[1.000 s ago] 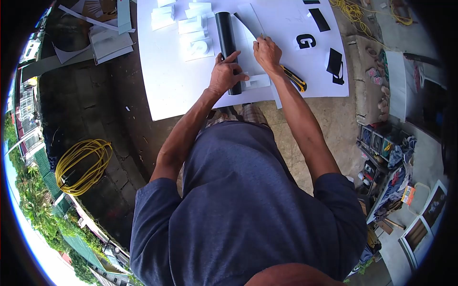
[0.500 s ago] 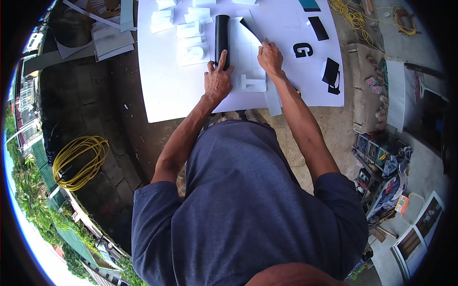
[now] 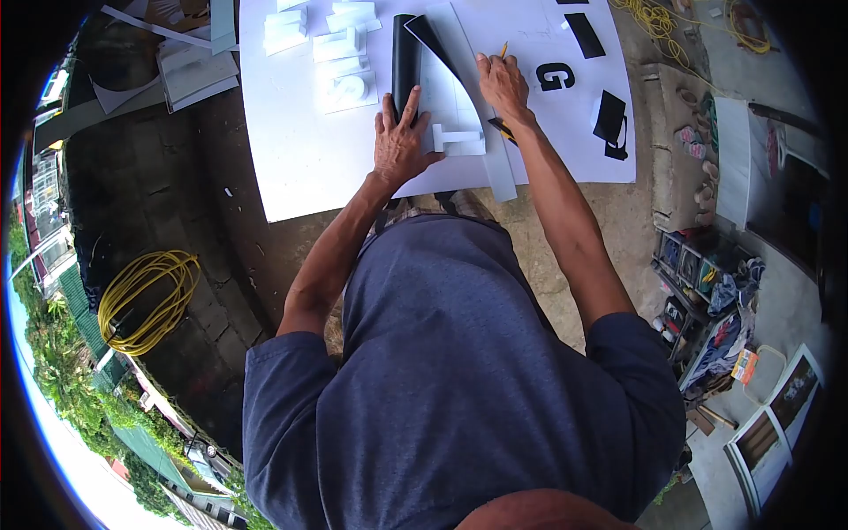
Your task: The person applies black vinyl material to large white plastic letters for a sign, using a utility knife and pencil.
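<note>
My left hand (image 3: 402,146) has its fingers around the lower end of a black roll (image 3: 405,62). A black strip (image 3: 431,42) slants off the roll's upper end, beside a pale sheet (image 3: 446,93) with a curved edge. A white letter T (image 3: 459,139) lies on that sheet, close to my left thumb. My right hand (image 3: 503,88) is closed to the right of the sheet, with a yellow pencil (image 3: 504,49) sticking out past its fingers. Below that wrist is a black and yellow cutter (image 3: 502,129), partly hidden by the arm.
Several white block letters (image 3: 340,41) stand left of the roll on the white board (image 3: 300,168). To the right lie a black letter G (image 3: 556,77) and black pieces (image 3: 609,117). A coiled yellow cord (image 3: 148,300) lies on the ground at left.
My right hand has come away from the black strip, and a pencil now shows at its fingers. The strip has swung left toward the roll. My left hand stays at the roll's lower end.
</note>
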Demonstrator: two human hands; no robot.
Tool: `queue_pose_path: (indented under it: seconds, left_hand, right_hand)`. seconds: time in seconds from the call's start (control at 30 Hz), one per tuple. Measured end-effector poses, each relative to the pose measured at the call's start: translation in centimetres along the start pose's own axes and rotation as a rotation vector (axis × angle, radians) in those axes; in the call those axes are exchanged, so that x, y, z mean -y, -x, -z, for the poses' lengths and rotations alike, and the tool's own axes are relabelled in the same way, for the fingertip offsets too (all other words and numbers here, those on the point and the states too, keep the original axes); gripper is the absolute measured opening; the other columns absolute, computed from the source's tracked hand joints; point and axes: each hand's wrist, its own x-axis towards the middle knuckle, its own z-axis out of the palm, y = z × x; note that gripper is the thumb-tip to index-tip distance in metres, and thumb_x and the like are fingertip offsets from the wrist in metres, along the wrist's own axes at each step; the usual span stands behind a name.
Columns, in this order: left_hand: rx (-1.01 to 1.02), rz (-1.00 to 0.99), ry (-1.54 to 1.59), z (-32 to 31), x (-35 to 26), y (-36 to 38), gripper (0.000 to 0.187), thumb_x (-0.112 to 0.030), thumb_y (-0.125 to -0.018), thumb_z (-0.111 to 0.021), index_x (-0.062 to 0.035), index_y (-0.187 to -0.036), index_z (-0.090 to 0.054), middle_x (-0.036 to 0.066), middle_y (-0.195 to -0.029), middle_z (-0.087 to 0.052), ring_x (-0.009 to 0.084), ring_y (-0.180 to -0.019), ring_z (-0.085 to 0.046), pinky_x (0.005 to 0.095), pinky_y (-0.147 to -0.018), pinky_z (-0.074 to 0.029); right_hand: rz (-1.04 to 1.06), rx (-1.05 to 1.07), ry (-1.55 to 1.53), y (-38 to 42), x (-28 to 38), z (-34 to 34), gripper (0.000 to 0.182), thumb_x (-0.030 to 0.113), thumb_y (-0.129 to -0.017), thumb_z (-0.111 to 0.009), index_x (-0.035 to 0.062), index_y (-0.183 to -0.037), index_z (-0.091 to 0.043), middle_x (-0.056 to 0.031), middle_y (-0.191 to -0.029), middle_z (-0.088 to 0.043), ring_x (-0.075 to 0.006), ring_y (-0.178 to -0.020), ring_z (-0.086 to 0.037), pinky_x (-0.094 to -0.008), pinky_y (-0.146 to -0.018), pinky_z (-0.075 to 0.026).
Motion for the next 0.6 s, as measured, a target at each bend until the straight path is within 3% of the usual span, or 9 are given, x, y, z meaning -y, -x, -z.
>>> queue_pose_path:
  seconds: [0.17,0.27,0.37,0.43,0.47,0.53,0.6]
  left_hand:
    - [-0.041,-0.031,0.064,-1.0,1.0,0.1,0.078,-0.036,-0.06,-0.096,-0.0092,-0.127,-0.065,0.009,-0.168,-0.016,0.058,-0.143,-0.024,0.0651,-0.111,-0.039]
    - [-0.07,-0.06,0.07,-1.0,1.0,-0.1,0.076,-0.028,-0.06,-0.097,-0.0092,-0.127,-0.065,0.009,-0.168,-0.016,0.0575,-0.142,-0.027,0.0601,-0.113,-0.041]
    - [-0.091,-0.032,0.126,-0.7,0.7,0.1,0.073,-0.017,-0.062,-0.094,-0.0093,-0.127,-0.065,0.01,-0.167,-0.016,0.0554,-0.141,-0.03,0.0564,-0.113,-0.044]
    - [-0.143,0.033,0.221,-0.7,0.6,0.5,0.068,-0.008,-0.064,-0.089,-0.0088,-0.128,-0.065,0.014,-0.167,-0.015,0.0526,-0.141,-0.033,0.0518,-0.11,-0.048]
    - [-0.145,0.034,0.221,-0.6,0.6,0.7,0.068,-0.008,-0.064,-0.089,-0.0088,-0.128,-0.065,0.014,-0.167,-0.015,0.0526,-0.141,-0.033,0.0518,-0.11,-0.048]
    - [-0.193,0.074,0.271,-0.6,0.5,0.6,0.067,-0.005,-0.066,-0.085,-0.0104,-0.13,-0.066,0.021,-0.166,-0.014,0.0517,-0.139,-0.039,0.0492,-0.106,-0.051]
    - [-0.206,0.095,0.303,-0.6,0.5,0.5,0.066,-0.004,-0.067,-0.084,-0.0117,-0.131,-0.066,0.026,-0.164,-0.015,0.0524,-0.136,-0.042,0.0489,-0.106,-0.052]
  right_hand:
    - [-0.018,0.009,0.054,-0.7,1.2,1.6,0.049,0.045,-0.105,-0.044,0.0037,-0.116,-0.069,-0.0247,-0.118,-0.058,-0.0387,-0.097,-0.07,-0.0461,-0.078,-0.059]
    - [0.075,-0.036,-0.032,1.6,2.3,3.0,0.049,0.047,-0.102,-0.05,0.0035,-0.115,-0.069,-0.0245,-0.118,-0.057,-0.0397,-0.093,-0.07,-0.0467,-0.08,-0.059]
    - [0.095,-0.002,-0.098,5.5,3.4,3.0,0.045,0.046,-0.098,-0.058,0.0045,-0.112,-0.068,-0.0204,-0.117,-0.057,-0.0386,-0.096,-0.067,-0.0486,-0.082,-0.057]
    - [0.174,-0.138,-0.114,8.4,3.7,2.6,0.044,0.041,-0.092,-0.071,0.0069,-0.118,-0.064,-0.0135,-0.115,-0.057,-0.0334,-0.104,-0.062,-0.0493,-0.083,-0.053]
    - [0.176,-0.139,-0.114,9.9,3.7,2.9,0.044,0.041,-0.092,-0.071,0.0069,-0.118,-0.064,-0.0135,-0.115,-0.057,-0.0334,-0.104,-0.062,-0.0493,-0.083,-0.053]
    - [0.407,-0.1,-0.041,12.2,3.6,3.5,0.053,0.035,-0.087,-0.079,0.0083,-0.128,-0.06,-0.0091,-0.123,-0.058,-0.0259,-0.116,-0.056,-0.0444,-0.092,-0.046]
    - [0.509,-0.023,-0.018,13.9,3.1,3.6,0.052,0.03,-0.084,-0.081,0.0083,-0.127,-0.061,-0.008,-0.123,-0.058,-0.0247,-0.116,-0.055,-0.0438,-0.093,-0.044]
